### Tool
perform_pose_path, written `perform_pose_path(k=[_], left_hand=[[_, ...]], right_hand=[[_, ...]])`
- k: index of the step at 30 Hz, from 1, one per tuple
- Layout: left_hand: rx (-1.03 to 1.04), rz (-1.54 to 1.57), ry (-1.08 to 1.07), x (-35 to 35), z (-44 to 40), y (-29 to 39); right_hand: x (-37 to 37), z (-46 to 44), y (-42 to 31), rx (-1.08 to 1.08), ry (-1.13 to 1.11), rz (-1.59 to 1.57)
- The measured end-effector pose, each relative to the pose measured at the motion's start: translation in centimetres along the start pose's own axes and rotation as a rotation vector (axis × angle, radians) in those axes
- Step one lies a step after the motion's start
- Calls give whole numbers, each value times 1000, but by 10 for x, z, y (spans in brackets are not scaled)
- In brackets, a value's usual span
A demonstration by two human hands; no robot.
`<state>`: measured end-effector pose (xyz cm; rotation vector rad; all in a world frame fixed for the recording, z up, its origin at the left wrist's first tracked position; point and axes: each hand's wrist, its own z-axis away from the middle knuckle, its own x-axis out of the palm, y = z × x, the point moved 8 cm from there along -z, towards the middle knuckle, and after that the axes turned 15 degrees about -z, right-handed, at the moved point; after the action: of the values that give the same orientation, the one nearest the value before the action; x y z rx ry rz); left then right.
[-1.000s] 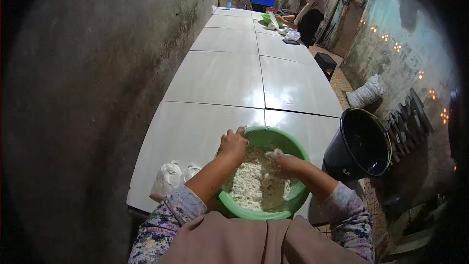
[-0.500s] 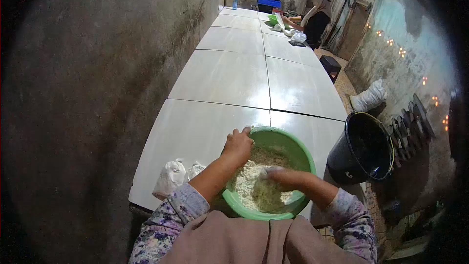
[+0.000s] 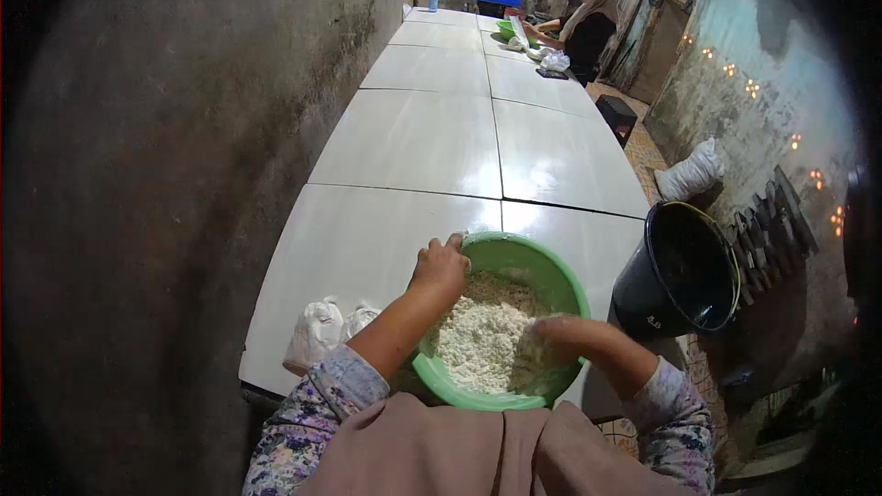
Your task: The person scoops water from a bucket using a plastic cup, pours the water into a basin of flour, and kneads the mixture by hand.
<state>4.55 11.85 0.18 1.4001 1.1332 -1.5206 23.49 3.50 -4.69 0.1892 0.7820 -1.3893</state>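
Note:
A green bowl (image 3: 554, 273) stands on the table close in front of me, holding a white crumbly flour mixture (image 3: 478, 342) with a browner patch along its far side. My left hand (image 3: 443, 264) is closed over the bowl's upper left rim. Down in the mixture at the bowl's right side is my right hand (image 3: 555, 338), smeared by motion, its fingers hidden. Left of my left forearm, tied plastic bags of white powder (image 3: 317, 332) sit on the table.
A large black bucket (image 3: 634, 289) stands right of the bowl. The long white table (image 3: 404, 138) runs away toward another person (image 3: 590, 32), who works at a smaller green bowl (image 3: 505, 29). A white sack (image 3: 691, 172) lies by the right wall.
My right hand has moved from the middle of the mixture to the bowl's right side. My left hand stays on the rim. The far person stands more upright.

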Motion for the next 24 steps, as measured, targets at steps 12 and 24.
perform_pose_path(k=[12,24], left_hand=[[-18,38,33,-2,2,0],[-4,50,14,-7,3,1]], right_hand=[[-1,4,-93,-548,92,-231],[3,-26,-74,-598,251,59]])
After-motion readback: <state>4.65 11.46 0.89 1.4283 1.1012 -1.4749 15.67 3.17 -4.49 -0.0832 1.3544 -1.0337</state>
